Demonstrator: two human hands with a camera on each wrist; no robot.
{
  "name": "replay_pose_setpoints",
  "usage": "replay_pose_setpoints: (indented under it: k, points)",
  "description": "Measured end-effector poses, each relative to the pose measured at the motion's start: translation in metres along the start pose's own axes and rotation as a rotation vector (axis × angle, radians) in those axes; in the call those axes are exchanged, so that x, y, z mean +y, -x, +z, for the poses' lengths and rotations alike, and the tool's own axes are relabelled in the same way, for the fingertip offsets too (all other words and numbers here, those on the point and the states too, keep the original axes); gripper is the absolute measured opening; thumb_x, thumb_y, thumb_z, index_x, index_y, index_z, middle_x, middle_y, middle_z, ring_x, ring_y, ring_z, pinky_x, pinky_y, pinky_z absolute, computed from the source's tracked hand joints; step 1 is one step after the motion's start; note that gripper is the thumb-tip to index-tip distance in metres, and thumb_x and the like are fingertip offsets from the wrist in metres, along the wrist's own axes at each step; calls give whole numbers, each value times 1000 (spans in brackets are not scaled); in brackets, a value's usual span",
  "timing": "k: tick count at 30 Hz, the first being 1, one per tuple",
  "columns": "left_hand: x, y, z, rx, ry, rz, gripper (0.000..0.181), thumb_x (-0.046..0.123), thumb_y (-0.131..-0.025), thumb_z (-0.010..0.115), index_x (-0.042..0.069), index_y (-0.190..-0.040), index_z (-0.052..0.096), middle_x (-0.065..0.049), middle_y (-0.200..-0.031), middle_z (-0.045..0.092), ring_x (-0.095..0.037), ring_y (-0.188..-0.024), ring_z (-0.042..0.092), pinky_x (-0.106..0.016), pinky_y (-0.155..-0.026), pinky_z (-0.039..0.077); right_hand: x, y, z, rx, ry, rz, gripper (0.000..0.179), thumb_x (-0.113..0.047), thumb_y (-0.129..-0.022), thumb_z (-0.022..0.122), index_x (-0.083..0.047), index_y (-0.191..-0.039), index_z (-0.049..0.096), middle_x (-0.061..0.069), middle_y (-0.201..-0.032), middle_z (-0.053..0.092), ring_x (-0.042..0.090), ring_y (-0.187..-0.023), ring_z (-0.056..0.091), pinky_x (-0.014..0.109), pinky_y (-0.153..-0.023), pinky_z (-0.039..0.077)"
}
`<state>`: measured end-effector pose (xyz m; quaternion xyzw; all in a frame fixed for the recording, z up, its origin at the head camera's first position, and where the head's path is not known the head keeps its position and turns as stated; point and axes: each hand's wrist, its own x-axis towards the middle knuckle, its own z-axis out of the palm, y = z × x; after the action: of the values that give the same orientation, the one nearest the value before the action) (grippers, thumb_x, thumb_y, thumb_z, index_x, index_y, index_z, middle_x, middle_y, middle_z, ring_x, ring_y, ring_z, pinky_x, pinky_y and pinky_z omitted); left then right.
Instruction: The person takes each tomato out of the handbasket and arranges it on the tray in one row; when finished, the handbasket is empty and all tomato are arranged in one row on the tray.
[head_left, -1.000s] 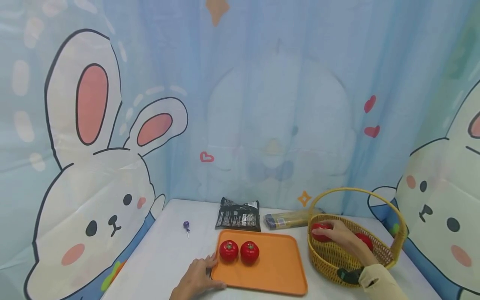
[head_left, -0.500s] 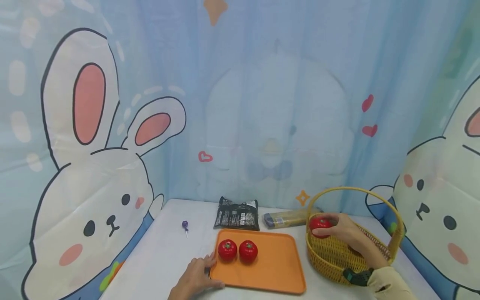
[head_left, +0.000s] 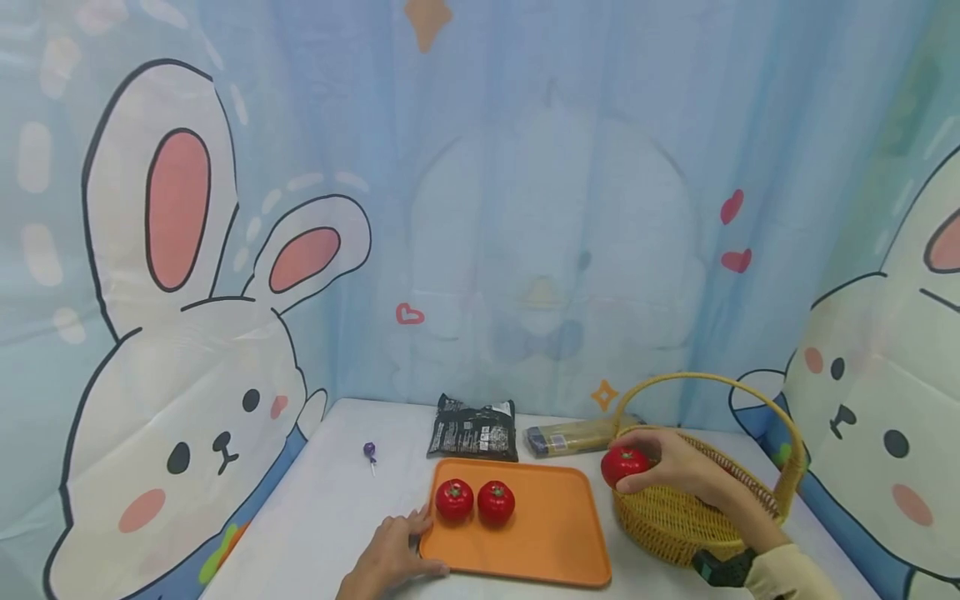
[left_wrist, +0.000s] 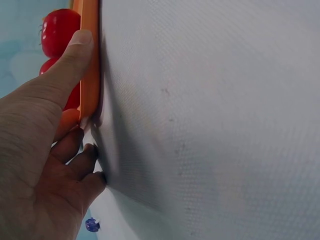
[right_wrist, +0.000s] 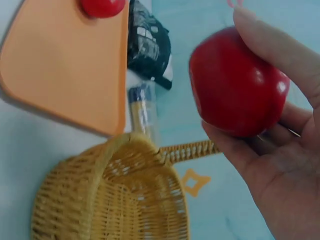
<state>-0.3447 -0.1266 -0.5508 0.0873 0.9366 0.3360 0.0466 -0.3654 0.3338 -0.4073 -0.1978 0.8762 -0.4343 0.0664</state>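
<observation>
My right hand (head_left: pixel 671 462) grips a glossy red tomato (head_left: pixel 624 467) between thumb and fingers, over the left rim of the wicker basket (head_left: pixel 663 517). In the right wrist view this tomato (right_wrist: pixel 235 82) is up off the basket. My left hand (head_left: pixel 390 554) holds the near left corner of an orange tray (head_left: pixel 555 533). The left wrist view has the thumb (left_wrist: pixel 80 42) on the tray's rim and the index finger at its corner, the other fingers loosely bent. Two tomatoes, one left (head_left: pixel 454 500) and one right (head_left: pixel 496 503), sit side by side on the tray's left part.
Behind the tray lies a black packet (head_left: pixel 474 429), with a clear-wrapped long pack (head_left: pixel 573 436) right of it. A purple lollipop (head_left: pixel 370 451) is at the left on the white table (head_left: pixel 322 492). The basket's tall handle (head_left: pixel 701 375) arches over it; my right forearm hides part of its inside.
My right hand has lifted the tomato from inside the basket and carried it left to the rim. The left hand and the tray stay where they were.
</observation>
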Motion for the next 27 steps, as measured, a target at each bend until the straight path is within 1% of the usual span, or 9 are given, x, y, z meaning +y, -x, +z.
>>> replay_pose_setpoints:
  k: [1, 6, 10, 13, 15, 18, 20, 24, 27]
  points:
    - [0, 0, 0, -1, -2, -3, 85, 42, -71, 102, 4, -140, 70, -17, -152, 62, -31, -114, 59, -62, -110, 50, -2, 0, 1, -27, -21, -15, 64, -17, -87, 92, 8, -138, 63, 22, -129, 69, 32, -111, 68, 38, -83, 66]
    - [-2, -1, 1, -5, -3, 3, 85, 43, -70, 102, 4, -140, 70, -17, -153, 62, -29, -112, 58, -61, -111, 50, -10, -1, 8, -105, -102, -36, 62, -15, -90, 89, 10, -140, 61, 23, -131, 69, 31, -111, 68, 36, -85, 65]
    - [-3, -1, 0, -8, -2, 3, 85, 43, -70, 102, 4, -140, 70, -18, -152, 62, -32, -117, 59, -62, -112, 49, -15, -4, 16, -141, -134, -58, 64, -16, -91, 89, 12, -141, 60, 25, -132, 70, 30, -109, 71, 37, -86, 66]
    - [-2, -1, -1, 4, -5, 2, 87, 42, -70, 103, 4, -141, 70, -20, -151, 62, -38, -124, 60, -63, -113, 48, -19, -9, 24, -137, -138, -62, 64, -16, -92, 88, 10, -143, 60, 25, -133, 70, 28, -108, 72, 36, -86, 66]
    - [-1, 0, -1, 11, -2, 2, 87, 41, -69, 103, 4, -141, 70, -22, -150, 63, -40, -126, 59, -63, -113, 47, -21, -13, 31, -130, -130, -75, 64, -16, -91, 89, 8, -144, 61, 27, -136, 69, 29, -109, 73, 36, -86, 66]
    - [-1, 1, -1, 13, -2, 0, 86, 41, -69, 103, 4, -140, 70, -22, -150, 62, -37, -121, 59, -63, -112, 48, -24, -19, 41, -121, -121, -84, 64, -17, -90, 89, 7, -144, 62, 27, -138, 68, 30, -111, 72, 35, -87, 66]
    - [-1, 1, 0, 10, 2, -4, 85, 41, -70, 103, 4, -139, 71, -22, -150, 62, -37, -121, 58, -63, -112, 48, -27, -22, 47, -118, -132, -96, 65, -16, -90, 90, 7, -144, 62, 28, -138, 68, 30, -110, 73, 35, -87, 66]
    - [-1, -1, 0, -1, 1, -27, 87, 41, -69, 103, 6, -141, 70, -21, -152, 61, -32, -116, 57, -60, -108, 51, -32, -28, 60, -105, -156, -118, 66, -14, -89, 90, 8, -144, 61, 29, -137, 69, 28, -109, 73, 33, -85, 65]
    - [-2, -2, 0, -7, -1, -35, 89, 42, -68, 103, 7, -143, 69, -20, -153, 61, -28, -110, 54, -57, -103, 52, -34, -31, 70, -76, -145, -138, 65, -11, -86, 91, 8, -142, 63, 30, -137, 68, 29, -111, 72, 32, -85, 65]
